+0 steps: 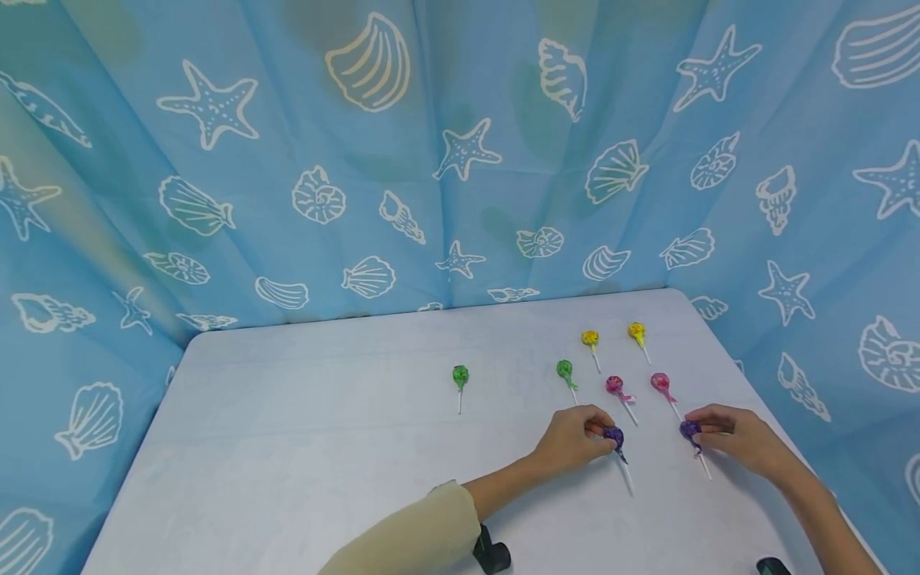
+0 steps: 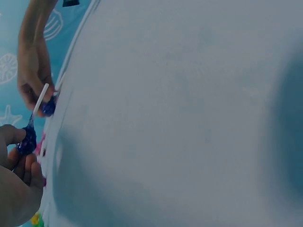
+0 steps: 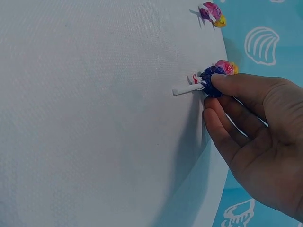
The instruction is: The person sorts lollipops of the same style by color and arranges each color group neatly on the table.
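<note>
My left hand (image 1: pixel 575 438) pinches the wrapped head of a purple lollipop (image 1: pixel 615 436), its white stick pointing toward the front of the table. To the right, my right hand (image 1: pixel 740 435) pinches a second purple lollipop (image 1: pixel 691 430) by its head, stick also forward. The right wrist view shows thumb and fingers on that purple head (image 3: pixel 211 81). Just behind these lie two pink lollipops (image 1: pixel 614 385) (image 1: pixel 660 382). Farther back are two yellow lollipops (image 1: pixel 590 338) (image 1: pixel 636 329). One green lollipop (image 1: pixel 565 368) lies left of the pink ones, another green lollipop (image 1: pixel 460 375) farther left.
A white-covered table (image 1: pixel 287 447) carries the lollipops. A blue curtain (image 1: pixel 446 208) with white shells and starfish hangs behind and beside it. Black objects (image 1: pixel 493 553) (image 1: pixel 772 566) show at the lower edge of the head view, near the forearms.
</note>
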